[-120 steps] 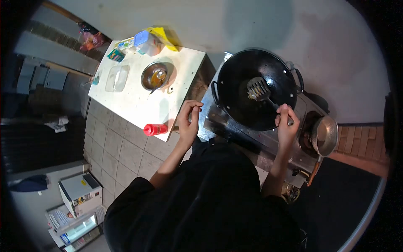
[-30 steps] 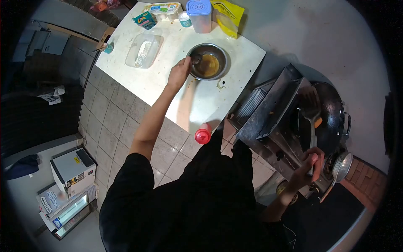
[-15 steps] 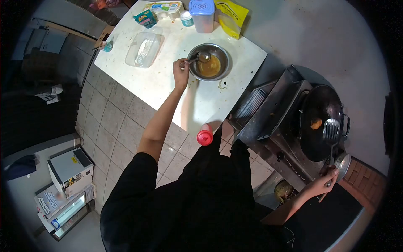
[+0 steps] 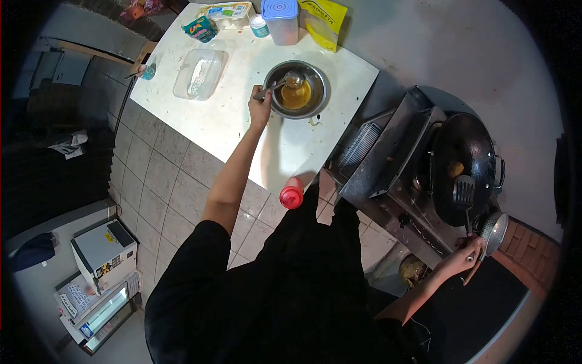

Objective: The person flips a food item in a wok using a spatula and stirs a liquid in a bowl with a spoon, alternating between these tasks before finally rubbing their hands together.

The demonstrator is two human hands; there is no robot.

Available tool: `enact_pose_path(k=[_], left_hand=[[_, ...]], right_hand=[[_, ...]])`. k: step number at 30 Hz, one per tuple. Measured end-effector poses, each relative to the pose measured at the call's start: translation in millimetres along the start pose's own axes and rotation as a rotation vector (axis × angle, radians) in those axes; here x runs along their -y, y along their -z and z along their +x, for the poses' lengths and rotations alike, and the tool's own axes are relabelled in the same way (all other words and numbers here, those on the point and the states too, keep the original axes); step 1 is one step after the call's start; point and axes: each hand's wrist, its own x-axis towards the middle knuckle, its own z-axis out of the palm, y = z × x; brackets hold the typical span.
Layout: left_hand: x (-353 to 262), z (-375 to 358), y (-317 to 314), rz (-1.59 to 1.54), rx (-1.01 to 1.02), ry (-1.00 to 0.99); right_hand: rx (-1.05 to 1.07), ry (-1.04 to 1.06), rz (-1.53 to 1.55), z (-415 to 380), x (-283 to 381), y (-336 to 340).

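My left hand (image 4: pixel 260 109) is closed round the handle of a ladle (image 4: pixel 293 80). The ladle's bowl hangs over a steel mixing bowl (image 4: pixel 322 100) with yellow-brown liquid (image 4: pixel 296 97) in it. At the right, my right hand (image 4: pixel 462 259) grips a slotted spatula (image 4: pixel 464 191), its blade reaching into the dark wok (image 4: pixel 467 139). A small browned piece of food (image 4: pixel 454 169) lies in the wok, just beyond the blade. Close beside my right hand is a perforated skimmer (image 4: pixel 494 233) with a long handle.
The wok sits on a metal stove (image 4: pixel 394 176). On the white table (image 4: pixel 236 136) are a clear tub with white powder (image 4: pixel 201 73), a blue-lidded container (image 4: pixel 280 24), a yellow pouch (image 4: pixel 324 21) and an egg carton (image 4: pixel 227 13). A red-capped bottle (image 4: pixel 291 195) stands at its near edge.
The spatula has dropped lower and nearer to me in the wok, and its blade has turned. My left hand keeps hold of the ladle over the bowl. The view has shifted slightly.
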Motion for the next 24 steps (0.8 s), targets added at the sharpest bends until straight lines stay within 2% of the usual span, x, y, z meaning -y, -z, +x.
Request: enact_pose_path(k=[4, 9, 14, 22, 24], left_hand=[[-24.5, -23.3, 9.4, -0.101, 0.048, 0.027], [-36.9, -37.3, 12.6, -0.045, 0.020, -0.039], [-44.2, -46.8, 17.9, 0.015, 0.067, 0.010], [-36.9, -51.6, 16.0, -0.007, -0.015, -0.023], [-36.6, -53.5, 16.2, -0.023, -0.025, -0.016]], right_hand=[[0.059, -0.043, -0.017, 4.2, -7.6, -0.3], [0.115, -0.114, 0.265, 15.1, -21.9, -4.6], [0.160, -0.120, 0.251, 18.4, -28.3, -0.5], [0.236, -0.110, 0.260, 26.6, -35.0, 4.2], [0.233, -0.163, 0.326, 26.7, -28.5, -2.0]])
